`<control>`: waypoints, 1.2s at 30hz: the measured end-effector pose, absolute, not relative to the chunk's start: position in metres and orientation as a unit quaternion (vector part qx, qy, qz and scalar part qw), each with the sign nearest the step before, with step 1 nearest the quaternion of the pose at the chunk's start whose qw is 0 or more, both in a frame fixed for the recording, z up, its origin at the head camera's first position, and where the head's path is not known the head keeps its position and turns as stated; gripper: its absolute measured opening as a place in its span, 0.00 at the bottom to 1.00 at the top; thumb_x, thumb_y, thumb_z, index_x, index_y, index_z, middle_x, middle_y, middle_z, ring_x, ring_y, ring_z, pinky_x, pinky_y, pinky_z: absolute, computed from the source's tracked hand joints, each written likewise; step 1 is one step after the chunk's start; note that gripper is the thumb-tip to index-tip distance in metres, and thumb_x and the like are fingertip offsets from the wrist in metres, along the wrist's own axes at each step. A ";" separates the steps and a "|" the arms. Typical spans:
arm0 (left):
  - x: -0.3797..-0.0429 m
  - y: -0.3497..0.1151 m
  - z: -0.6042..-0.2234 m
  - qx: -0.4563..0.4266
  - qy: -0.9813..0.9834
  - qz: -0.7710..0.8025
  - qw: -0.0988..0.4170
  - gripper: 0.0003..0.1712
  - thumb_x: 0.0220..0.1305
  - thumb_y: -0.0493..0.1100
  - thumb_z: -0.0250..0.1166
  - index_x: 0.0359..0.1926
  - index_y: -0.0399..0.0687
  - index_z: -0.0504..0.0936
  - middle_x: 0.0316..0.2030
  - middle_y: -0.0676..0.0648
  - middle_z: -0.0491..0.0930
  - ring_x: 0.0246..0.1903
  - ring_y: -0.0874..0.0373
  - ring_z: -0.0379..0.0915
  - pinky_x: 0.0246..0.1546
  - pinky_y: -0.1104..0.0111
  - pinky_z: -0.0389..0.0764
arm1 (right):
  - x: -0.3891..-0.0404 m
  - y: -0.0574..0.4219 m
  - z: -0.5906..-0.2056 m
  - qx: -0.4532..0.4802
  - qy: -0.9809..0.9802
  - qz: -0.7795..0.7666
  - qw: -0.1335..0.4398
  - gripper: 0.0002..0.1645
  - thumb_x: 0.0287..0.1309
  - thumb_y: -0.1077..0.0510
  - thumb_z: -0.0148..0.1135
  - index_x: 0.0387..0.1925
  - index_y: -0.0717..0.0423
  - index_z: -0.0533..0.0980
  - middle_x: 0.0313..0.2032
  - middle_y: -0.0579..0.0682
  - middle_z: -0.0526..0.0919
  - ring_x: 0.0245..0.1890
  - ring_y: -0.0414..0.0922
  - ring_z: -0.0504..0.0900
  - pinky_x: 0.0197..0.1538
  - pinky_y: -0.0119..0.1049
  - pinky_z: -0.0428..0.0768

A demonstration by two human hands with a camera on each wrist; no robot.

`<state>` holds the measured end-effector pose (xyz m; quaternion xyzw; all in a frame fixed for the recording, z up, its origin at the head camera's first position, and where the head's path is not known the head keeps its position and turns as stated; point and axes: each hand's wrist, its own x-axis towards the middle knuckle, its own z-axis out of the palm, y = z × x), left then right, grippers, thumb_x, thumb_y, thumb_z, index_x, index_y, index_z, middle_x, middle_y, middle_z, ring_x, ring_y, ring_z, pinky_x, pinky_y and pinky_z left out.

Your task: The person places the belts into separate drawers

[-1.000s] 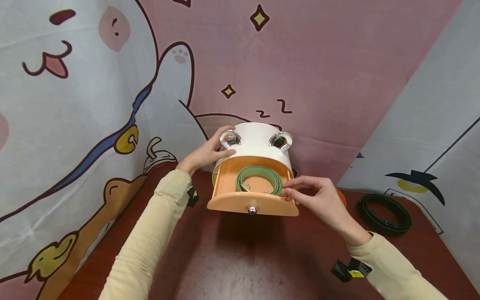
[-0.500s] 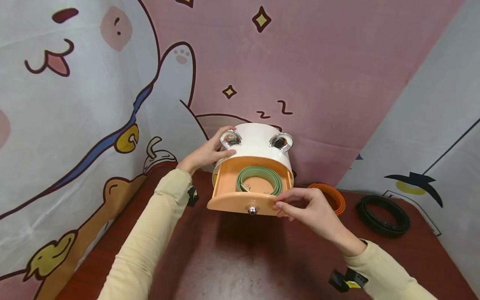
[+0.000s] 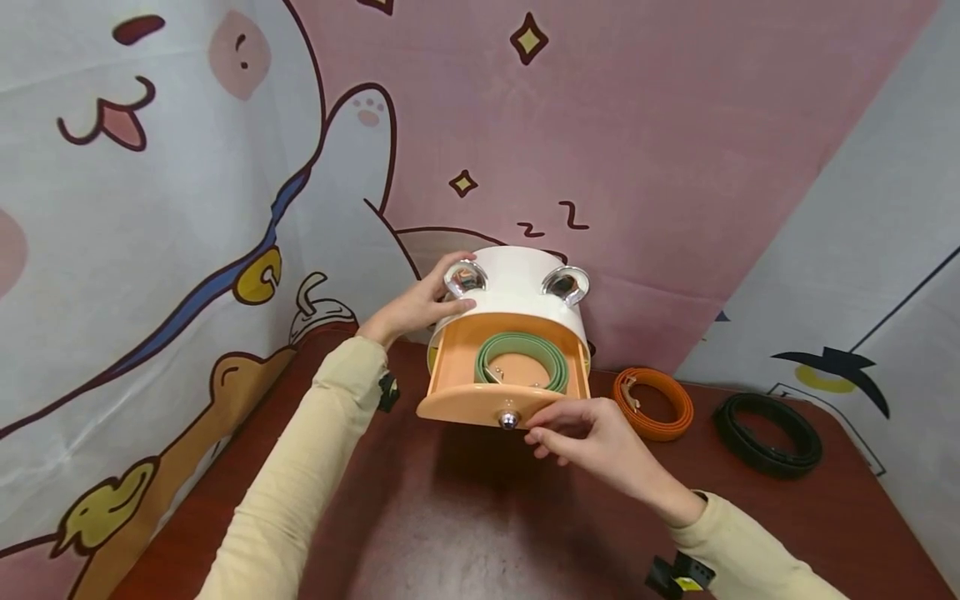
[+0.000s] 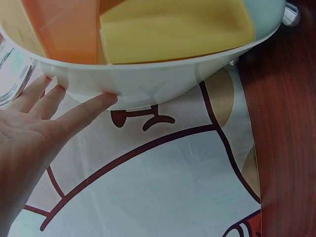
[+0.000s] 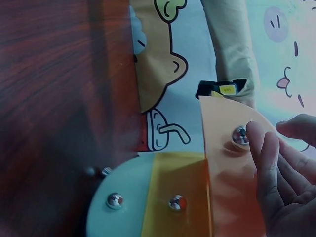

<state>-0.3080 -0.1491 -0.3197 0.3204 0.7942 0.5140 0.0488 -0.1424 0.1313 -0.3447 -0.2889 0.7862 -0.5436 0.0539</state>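
Note:
A white storage box [image 3: 517, 287] with two silver ring-like ears stands against the back wall. Its orange top drawer [image 3: 457, 406] is pulled out, with a coiled green belt [image 3: 517, 341] inside. My left hand [image 3: 412, 311] presses the box's upper left side, fingers spread around the left silver ear [image 3: 457, 268]; in the left wrist view those fingers lie nearly straight on the white wall. Beside the drawer's silver knob [image 5: 240, 137], my right hand [image 3: 603, 446] has its fingers loosely bent. In the right wrist view its fingertips are close to the knob; contact is unclear.
A coiled orange belt [image 3: 678, 408] and a coiled black belt [image 3: 772, 463] lie on the dark red table [image 3: 480, 542], right of the box. Below the pulled-out drawer, yellow [image 5: 173, 173] and teal [image 5: 129, 180] drawer fronts with silver knobs show in the right wrist view.
My right hand has moved left and down, from the green belt's edge along the drawer front toward the knob, uncovering the orange belt. The left hand stays on the box.

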 end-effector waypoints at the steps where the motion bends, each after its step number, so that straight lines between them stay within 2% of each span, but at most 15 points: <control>1: -0.308 -0.149 -0.319 0.321 0.793 0.515 0.048 0.41 0.68 0.36 0.61 0.73 0.54 0.48 0.62 0.39 0.64 0.63 0.46 0.63 0.57 0.56 0.69 | -0.143 0.130 -0.346 -0.290 0.788 -0.541 0.055 0.07 0.61 0.61 0.65 0.39 0.61 0.83 0.31 0.50 0.86 0.28 0.47 0.85 0.27 0.39 0.82; 9: -0.309 -0.149 -0.318 0.325 0.787 0.522 0.048 0.40 0.68 0.34 0.60 0.73 0.53 0.49 0.61 0.38 0.65 0.63 0.46 0.63 0.57 0.57 0.69 | -0.144 0.121 -0.358 -0.285 0.788 -0.541 0.073 0.08 0.61 0.60 0.65 0.39 0.61 0.83 0.31 0.50 0.86 0.29 0.46 0.85 0.28 0.39 0.82; 23: -0.307 -0.149 -0.320 0.328 0.784 0.524 0.048 0.40 0.68 0.34 0.60 0.73 0.53 0.49 0.61 0.39 0.65 0.63 0.46 0.63 0.56 0.57 0.69 | -0.139 0.107 -0.372 -0.270 0.775 -0.561 0.106 0.12 0.63 0.62 0.62 0.44 0.68 0.81 0.33 0.55 0.86 0.30 0.44 0.85 0.30 0.36 0.81; 31: -0.309 -0.148 -0.322 0.327 0.787 0.521 0.050 0.40 0.68 0.34 0.60 0.73 0.51 0.48 0.62 0.38 0.64 0.63 0.45 0.62 0.57 0.56 0.69 | -0.142 0.101 -0.380 -0.250 0.784 -0.559 0.097 0.13 0.63 0.61 0.63 0.45 0.68 0.81 0.32 0.54 0.86 0.29 0.46 0.85 0.29 0.37 0.81; 36: -0.309 -0.149 -0.321 0.330 0.786 0.521 0.044 0.39 0.68 0.34 0.60 0.73 0.50 0.49 0.62 0.37 0.64 0.63 0.45 0.62 0.57 0.56 0.69 | -0.144 0.096 -0.382 -0.237 0.794 -0.556 0.068 0.14 0.63 0.58 0.64 0.43 0.66 0.82 0.32 0.53 0.86 0.28 0.46 0.85 0.28 0.37 0.81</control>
